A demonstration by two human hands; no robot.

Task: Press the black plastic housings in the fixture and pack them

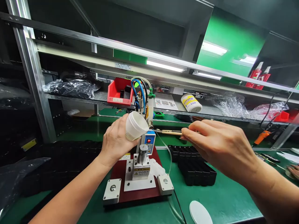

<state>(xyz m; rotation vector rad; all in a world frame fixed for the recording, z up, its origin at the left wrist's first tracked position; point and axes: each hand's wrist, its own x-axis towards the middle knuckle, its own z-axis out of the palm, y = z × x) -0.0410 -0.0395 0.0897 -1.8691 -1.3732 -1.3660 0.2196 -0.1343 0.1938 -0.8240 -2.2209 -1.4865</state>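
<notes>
My left hand [116,137] is wrapped around a white plastic jar [134,126], which is tilted with its open mouth toward the right. A label shows on the jar's lower side. Between the fingertips of my right hand [217,140] is a thin tan stick-like tool [171,132], pointing left toward the jar's rim. Its tip is too small to make out, and I cannot tell whether it touches the jar. Just below the jar stands a small bench press [141,168] with a metal fixture. A round white lid [200,212] lies on the green table.
Black parts [197,171] stand in rows right of the press, with more dark pieces at left. Above, a shelf carries a red bin [120,91], a white-and-yellow canister [191,103] and plastic bags. An orange-handled tool [261,137] hangs at right. Another person's hand [293,171] shows at the right edge.
</notes>
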